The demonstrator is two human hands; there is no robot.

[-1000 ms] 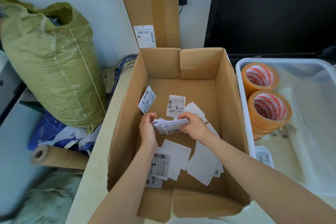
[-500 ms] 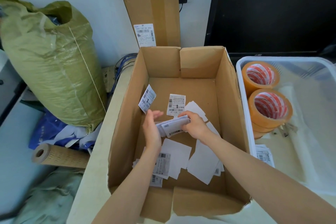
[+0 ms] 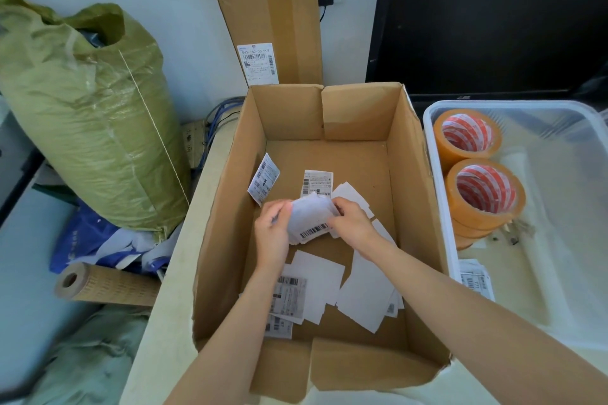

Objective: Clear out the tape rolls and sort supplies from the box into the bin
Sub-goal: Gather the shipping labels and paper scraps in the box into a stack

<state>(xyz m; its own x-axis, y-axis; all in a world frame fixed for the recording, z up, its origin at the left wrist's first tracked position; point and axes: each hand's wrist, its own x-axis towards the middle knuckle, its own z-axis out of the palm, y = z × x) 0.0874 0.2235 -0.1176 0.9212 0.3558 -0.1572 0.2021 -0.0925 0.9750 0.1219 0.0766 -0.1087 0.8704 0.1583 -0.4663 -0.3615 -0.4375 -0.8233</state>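
Green sack point(image 3: 88, 128): stuffed full, upright, left of the table.
Cardboard box point(image 3: 220, 240): open, on the table; holds loose white labels point(image 3: 365, 293) scattered over its floor, some barcoded, some blank side up.
Clear plastic bin point(image 3: 559, 273): just right of the box; holds orange tape rolls point(image 3: 483, 197) stacked along its left wall and a few labels at its near-left corner.
Left hand point(image 3: 271, 237) and right hand point(image 3: 352, 223): inside the box, fingers curled, together gripping a small bundle of labels point(image 3: 311, 219) above the floor.
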